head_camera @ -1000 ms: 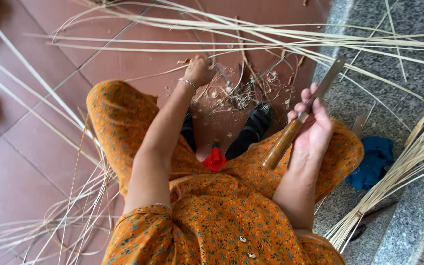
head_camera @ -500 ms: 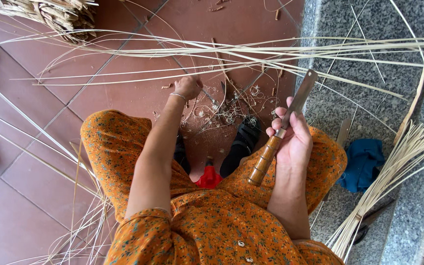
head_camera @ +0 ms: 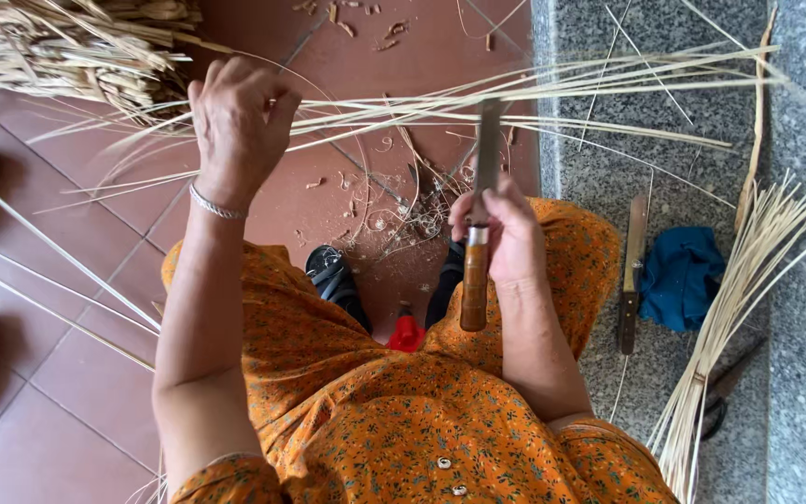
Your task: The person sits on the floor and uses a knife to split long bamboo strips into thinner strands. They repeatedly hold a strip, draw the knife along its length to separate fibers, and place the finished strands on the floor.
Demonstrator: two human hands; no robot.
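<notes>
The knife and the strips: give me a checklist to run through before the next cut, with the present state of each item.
1. Right hand gripped on the wooden-handled knife: ok, fingers wrap the handle, blade pointing away from the body.
2. Left hand on the thin bamboo strips: ok, fingers closed on their near ends.
3. Left fingers away from the blade: ok, the hands are well apart.
4. Blade touching a strip: cannot tell, the blade is blurred where it crosses them.
5. Feet away from the cutting spot: ok, the black sandals sit below the shavings.
6. Spare knife out of the way: ok, lying flat on the stone step beside the blue cloth.
</notes>
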